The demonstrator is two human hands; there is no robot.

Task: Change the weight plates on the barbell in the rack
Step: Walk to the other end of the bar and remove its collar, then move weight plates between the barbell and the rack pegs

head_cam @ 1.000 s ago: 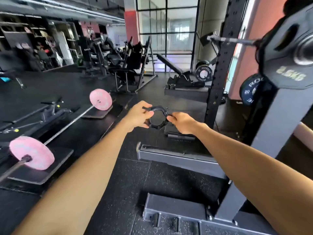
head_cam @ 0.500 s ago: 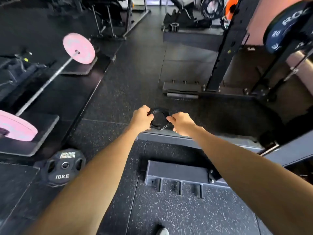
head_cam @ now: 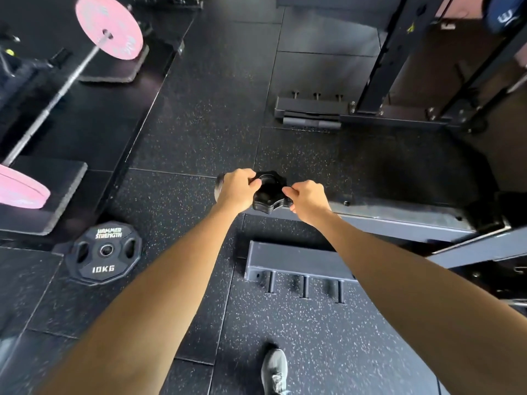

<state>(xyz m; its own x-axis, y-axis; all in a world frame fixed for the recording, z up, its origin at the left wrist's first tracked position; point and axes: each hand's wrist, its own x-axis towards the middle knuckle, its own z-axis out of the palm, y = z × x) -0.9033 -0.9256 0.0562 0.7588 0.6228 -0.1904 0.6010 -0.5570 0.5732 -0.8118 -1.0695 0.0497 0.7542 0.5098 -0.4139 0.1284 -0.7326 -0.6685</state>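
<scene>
I hold a black barbell collar (head_cam: 269,192) out in front of me at arm's length, between both hands, over the near base beam of the rack (head_cam: 399,216). My left hand (head_cam: 236,191) is curled closed on its left side, my right hand (head_cam: 306,199) closed on its right edge, fingers pinched against the rim. The collar is a round clamp with a notched outline; its ring faces up toward me, tilted slightly. Whether its latch is open or locked I cannot tell.

Below my arms a short grey rack foot (head_cam: 296,262) with three floor pegs lies on the speckled rubber floor (head_cam: 199,115). Farther off, a black upright of the rack (head_cam: 390,49) rises from another bolted foot. At the top right corner a dark blue plate (head_cam: 504,15) shows only in part.

To my left, flat on the floor, lies a black 10KG plate (head_cam: 104,253) marked Hammer Strength, well apart from my hands. Beyond it a second barbell (head_cam: 57,99) rests on the floor with a pink bumper plate (head_cam: 109,27) at its far end and another pink plate (head_cam: 20,188) at the near end, each on a dark pad.

My grey shoe (head_cam: 275,370) stands on the floor at the bottom edge.
</scene>
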